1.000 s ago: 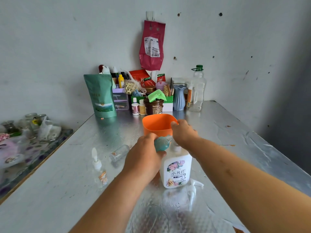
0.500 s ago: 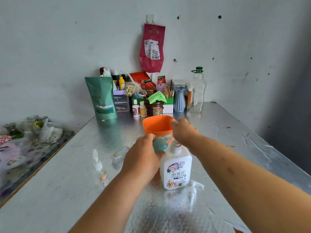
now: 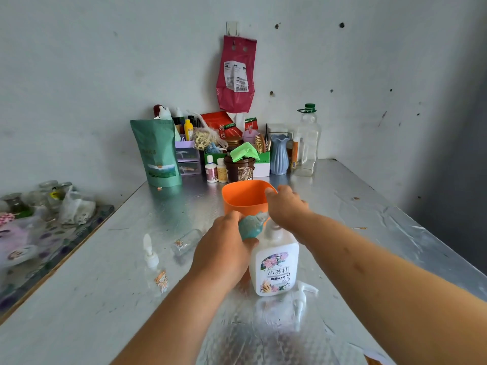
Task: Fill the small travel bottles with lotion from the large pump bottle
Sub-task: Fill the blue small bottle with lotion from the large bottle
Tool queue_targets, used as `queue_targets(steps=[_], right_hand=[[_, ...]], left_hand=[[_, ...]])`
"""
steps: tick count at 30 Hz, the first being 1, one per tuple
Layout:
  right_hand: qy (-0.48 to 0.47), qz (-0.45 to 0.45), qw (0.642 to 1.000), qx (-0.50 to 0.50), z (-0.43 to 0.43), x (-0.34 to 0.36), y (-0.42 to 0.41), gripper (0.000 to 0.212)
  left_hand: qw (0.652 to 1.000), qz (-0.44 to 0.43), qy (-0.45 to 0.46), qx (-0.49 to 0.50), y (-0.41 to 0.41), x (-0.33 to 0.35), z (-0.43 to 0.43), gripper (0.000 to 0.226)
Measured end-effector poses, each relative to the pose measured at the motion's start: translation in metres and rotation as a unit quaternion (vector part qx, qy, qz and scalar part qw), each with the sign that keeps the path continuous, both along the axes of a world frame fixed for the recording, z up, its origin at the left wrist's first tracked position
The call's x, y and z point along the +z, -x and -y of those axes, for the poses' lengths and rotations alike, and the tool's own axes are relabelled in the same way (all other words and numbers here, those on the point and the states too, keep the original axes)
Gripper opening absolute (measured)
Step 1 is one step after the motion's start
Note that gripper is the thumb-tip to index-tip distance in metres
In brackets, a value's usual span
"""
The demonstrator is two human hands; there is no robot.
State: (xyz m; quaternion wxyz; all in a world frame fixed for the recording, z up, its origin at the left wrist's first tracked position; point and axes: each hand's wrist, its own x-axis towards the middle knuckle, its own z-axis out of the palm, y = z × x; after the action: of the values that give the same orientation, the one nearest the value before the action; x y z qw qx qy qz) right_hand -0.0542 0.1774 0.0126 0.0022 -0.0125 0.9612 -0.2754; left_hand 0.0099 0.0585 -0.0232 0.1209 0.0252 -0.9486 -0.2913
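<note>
Hands (image 3: pixel 224 250): teal bottle (image 3: pixel 251 227) tilted rightward, seemingly.

This is looking like a lived-in home corner: small toiletry bottles (image 3: pixel 211 169), a hairbrush (image 3: pixel 260 143) and a blue vase (image 3: pixel 278 155) are crowding the far end of a foil-covered surface (image 3: pixel 118 285), and a red bag (image 3: pixel 235 75) is hanging on the marked wall (image 3: pixel 79 75).

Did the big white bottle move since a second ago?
No. The large pump bottle sits in the same spot, just in front of the orange cup.
</note>
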Motion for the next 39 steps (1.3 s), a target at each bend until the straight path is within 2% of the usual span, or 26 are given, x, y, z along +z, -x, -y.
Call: queue_targets(steps=[12,16,22,24,27,29,39], right_hand=[[0.077,0.027,0.996,-0.035,0.001,-0.004,0.012,0.049],[0.081,0.024,0.996,-0.003,0.0,-0.014,0.017,0.037],[0.12,0.024,0.992,-0.016,0.003,-0.021,0.016,0.037],[0.162,0.025,0.986,-0.033,0.006,-0.019,0.017,0.048],[0.241,0.045,0.967,-0.069,0.008,-0.014,0.022,0.075],[0.255,0.053,0.964,-0.059,0.007,-0.007,0.021,0.08],[0.26,0.045,0.963,-0.063,0.001,-0.019,0.031,0.048]], left_hand=[[1.0,-0.008,-0.001,0.0,0.002,0.001,0.001,0.041],[1.0,-0.008,-0.011,-0.003,0.004,-0.002,-0.001,0.039],[1.0,0.003,-0.006,0.003,0.003,-0.004,-0.002,0.037],[1.0,0.0,-0.005,0.002,0.002,-0.003,-0.002,0.038],[1.0,-0.008,-0.005,0.002,0.0,0.001,0.0,0.04],[1.0,-0.013,-0.003,0.005,0.0,0.003,0.0,0.04],[0.999,-0.019,-0.031,-0.007,0.004,-0.002,-0.001,0.037]])
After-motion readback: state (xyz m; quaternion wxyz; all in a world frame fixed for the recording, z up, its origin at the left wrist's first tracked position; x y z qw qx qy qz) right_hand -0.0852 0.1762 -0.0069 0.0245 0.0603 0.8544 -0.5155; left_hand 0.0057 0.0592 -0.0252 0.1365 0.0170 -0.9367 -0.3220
